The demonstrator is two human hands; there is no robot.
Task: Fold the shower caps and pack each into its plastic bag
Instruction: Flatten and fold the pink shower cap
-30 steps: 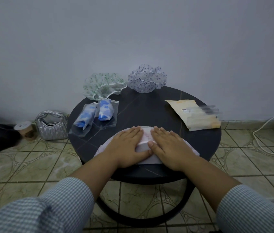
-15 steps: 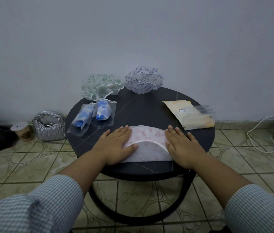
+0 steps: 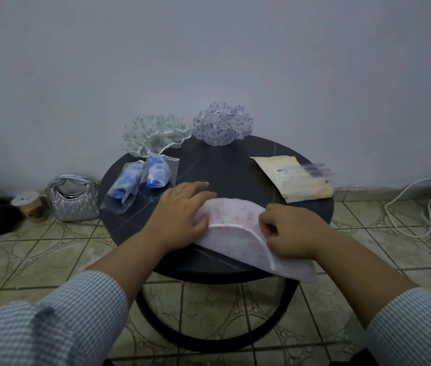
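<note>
Pink shower cap (image 3: 238, 228), no legible print

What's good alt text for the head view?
A person's left hand presses flat on a pink shower cap on a round black table while the right hand pinches its edge. Behind lie two bagged blue caps and two loose caps.

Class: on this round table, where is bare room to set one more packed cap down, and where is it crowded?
Bare: the table's middle, bordered by the bagged blue caps, purple cap, envelope and pink cap.

Crowded: the back left edge, with the green cap, and the front, under the left hand and right hand.
</note>
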